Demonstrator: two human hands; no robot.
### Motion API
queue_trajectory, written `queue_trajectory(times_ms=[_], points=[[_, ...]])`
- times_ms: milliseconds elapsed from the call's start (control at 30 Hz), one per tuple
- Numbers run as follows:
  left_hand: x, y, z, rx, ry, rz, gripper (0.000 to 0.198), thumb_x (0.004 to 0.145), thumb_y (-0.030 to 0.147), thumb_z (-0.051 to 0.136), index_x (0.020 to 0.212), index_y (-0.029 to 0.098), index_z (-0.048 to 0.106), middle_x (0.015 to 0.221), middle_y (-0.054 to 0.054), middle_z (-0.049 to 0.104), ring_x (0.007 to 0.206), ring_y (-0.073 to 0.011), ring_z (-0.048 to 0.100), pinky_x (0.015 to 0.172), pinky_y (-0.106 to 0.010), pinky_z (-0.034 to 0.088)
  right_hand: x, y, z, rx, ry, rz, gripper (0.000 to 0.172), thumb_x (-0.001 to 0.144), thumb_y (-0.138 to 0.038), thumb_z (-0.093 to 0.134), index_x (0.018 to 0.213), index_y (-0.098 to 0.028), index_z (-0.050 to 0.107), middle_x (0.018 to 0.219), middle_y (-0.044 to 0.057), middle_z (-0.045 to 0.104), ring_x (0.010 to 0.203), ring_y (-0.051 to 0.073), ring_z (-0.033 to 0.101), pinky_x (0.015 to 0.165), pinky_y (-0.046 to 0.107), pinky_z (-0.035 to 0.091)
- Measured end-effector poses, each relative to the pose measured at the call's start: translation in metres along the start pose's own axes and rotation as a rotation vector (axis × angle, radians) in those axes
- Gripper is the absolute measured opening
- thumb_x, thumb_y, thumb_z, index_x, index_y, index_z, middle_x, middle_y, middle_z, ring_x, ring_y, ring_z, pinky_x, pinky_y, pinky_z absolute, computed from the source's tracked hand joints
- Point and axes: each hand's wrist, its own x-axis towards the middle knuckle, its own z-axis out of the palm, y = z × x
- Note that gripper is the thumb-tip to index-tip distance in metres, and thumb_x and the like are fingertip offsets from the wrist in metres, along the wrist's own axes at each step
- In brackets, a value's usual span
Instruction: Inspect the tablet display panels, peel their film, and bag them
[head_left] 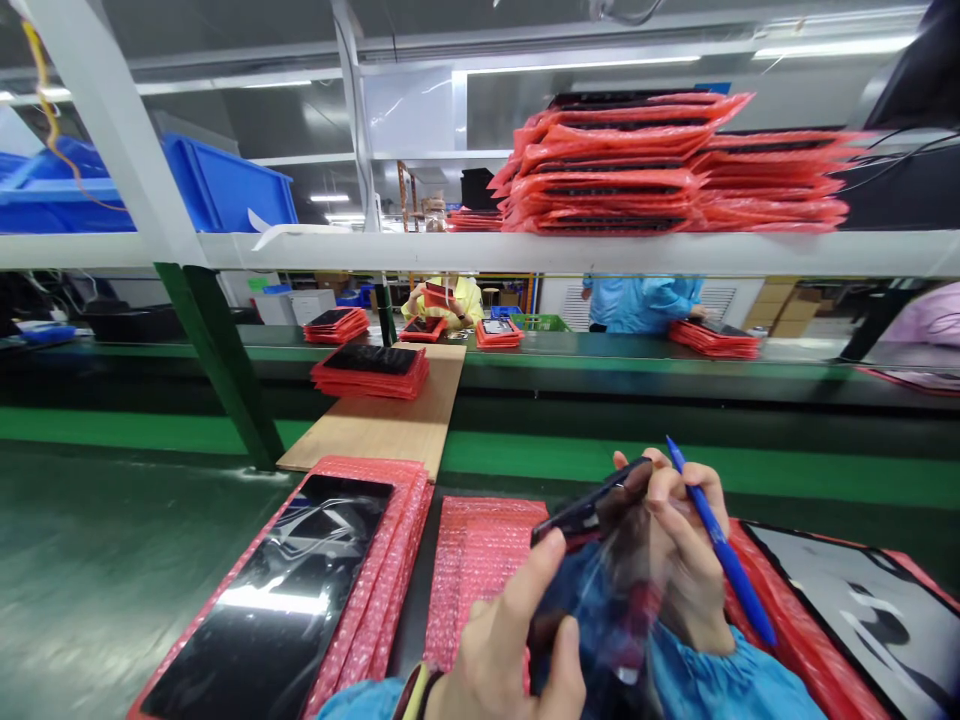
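Note:
A glossy black screen panel (581,610) is held tilted in front of me, reflecting blue sleeves. My left hand (510,640) grips its left edge between thumb and fingers. At its upper right corner my right hand (690,545) has its fingers pinched, and a blue pen (724,555) is tucked in the same hand, slanting down to the right. What looks like clear film spans the panel near the right fingers; I cannot tell whether it is loose. Below the panel lies a pink bubble-wrap pouch (484,535).
Left of my hands, a black screen (292,580) rests on stacked pink bubble-wrap pouches. At right, a grey-backed panel (862,610) lies on red wrap. A wooden board (382,425) bridges to the far bench. Overhead, a white shelf beam (450,252) carries wrapped stacks (607,170). Several co-workers are beyond.

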Motion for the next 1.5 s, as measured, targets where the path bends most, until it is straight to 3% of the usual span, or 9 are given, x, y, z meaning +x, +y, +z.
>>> queue_trajectory(times_ms=[233, 400, 533, 633, 767, 933, 1133, 1367, 1500], points=[[0.025, -0.016, -0.013, -0.404, -0.305, -0.052, 0.083, 0.079, 0.028, 0.066, 0.152, 0.022, 0.025, 0.134, -0.013, 0.058, 0.12, -0.0317, 0.058, 0.092, -0.037, 0.054, 0.003, -0.006, 0.002, -0.117, 0.035, 0.207, 0.03, 0.066, -0.023, 0.076, 0.088, -0.025, 0.056, 0.066, -0.004, 0.055, 0.103, 0.023, 0.058, 0.108, 0.048, 0.029], [0.039, -0.017, -0.017, -0.719, -0.467, -0.123, 0.07, 0.09, 0.045, 0.049, 0.152, 0.028, 0.02, 0.144, -0.008, 0.049, 0.132, -0.0309, 0.046, 0.104, -0.044, 0.044, 0.004, -0.011, 0.005, -0.037, 0.09, 0.327, 0.033, 0.059, -0.023, 0.08, 0.084, -0.025, 0.059, 0.064, -0.006, 0.054, 0.092, 0.02, 0.061, 0.114, 0.048, 0.023], [0.039, -0.015, -0.013, -0.85, -0.461, -0.26, 0.069, 0.089, 0.051, 0.048, 0.151, 0.033, 0.023, 0.136, -0.007, 0.057, 0.12, -0.0305, 0.057, 0.098, -0.047, 0.048, 0.003, -0.013, 0.003, -0.03, 0.195, 0.386, 0.036, 0.054, -0.023, 0.081, 0.084, -0.025, 0.063, 0.066, -0.005, 0.058, 0.088, 0.02, 0.062, 0.115, 0.049, 0.028], [0.039, -0.016, -0.012, -0.951, -0.444, -0.359, 0.068, 0.087, 0.05, 0.051, 0.149, 0.032, 0.03, 0.118, -0.009, 0.067, 0.093, -0.0259, 0.069, 0.079, -0.038, 0.055, 0.004, -0.011, -0.001, -0.053, 0.278, 0.439, 0.04, 0.052, -0.022, 0.08, 0.088, -0.025, 0.066, 0.075, -0.003, 0.063, 0.089, 0.021, 0.062, 0.113, 0.046, 0.032], [0.04, -0.016, -0.016, -1.054, -0.448, -0.477, 0.065, 0.084, 0.048, 0.054, 0.145, 0.032, 0.038, 0.103, -0.007, 0.07, 0.068, -0.0181, 0.066, 0.054, -0.026, 0.05, 0.007, -0.01, -0.001, -0.012, 0.297, 0.533, 0.042, 0.05, -0.02, 0.078, 0.089, -0.025, 0.065, 0.071, -0.005, 0.06, 0.079, 0.017, 0.062, 0.105, 0.038, 0.04], [0.044, -0.011, -0.019, -1.162, -0.5, -0.596, 0.054, 0.083, 0.044, 0.059, 0.134, 0.034, 0.047, 0.102, -0.003, 0.066, 0.071, -0.0135, 0.059, 0.059, -0.022, 0.045, 0.008, -0.017, 0.009, 0.075, 0.303, 0.607, 0.045, 0.048, -0.013, 0.076, 0.09, -0.024, 0.063, 0.067, -0.009, 0.058, 0.074, 0.009, 0.06, 0.087, 0.021, 0.047], [0.045, -0.01, -0.018, -1.23, -0.497, -0.633, 0.039, 0.084, 0.038, 0.06, 0.122, 0.03, 0.057, 0.098, -0.003, 0.059, 0.075, -0.0125, 0.056, 0.06, -0.019, 0.044, 0.013, -0.015, 0.011, 0.113, 0.342, 0.649, 0.044, 0.043, -0.009, 0.073, 0.084, -0.02, 0.061, 0.068, -0.008, 0.059, 0.069, 0.007, 0.059, 0.071, 0.016, 0.05], [0.045, -0.011, -0.018, -1.291, -0.557, -0.605, 0.034, 0.084, 0.036, 0.058, 0.117, 0.027, 0.063, 0.102, -0.004, 0.057, 0.079, -0.0118, 0.055, 0.067, -0.021, 0.048, 0.015, -0.005, 0.0, 0.278, 0.15, 0.666, 0.037, 0.053, -0.005, 0.068, 0.083, -0.022, 0.053, 0.065, -0.01, 0.049, 0.058, 0.006, 0.054, 0.068, 0.021, 0.053], [0.043, -0.009, -0.015, -1.276, -0.524, -0.625, 0.058, 0.085, 0.035, 0.058, 0.14, 0.04, 0.041, 0.111, -0.003, 0.059, 0.077, -0.0106, 0.056, 0.065, -0.02, 0.047, 0.017, -0.001, -0.002, 0.288, 0.168, 0.655, 0.036, 0.055, -0.003, 0.064, 0.082, -0.023, 0.051, 0.065, -0.01, 0.048, 0.058, 0.007, 0.054, 0.068, 0.023, 0.054]])
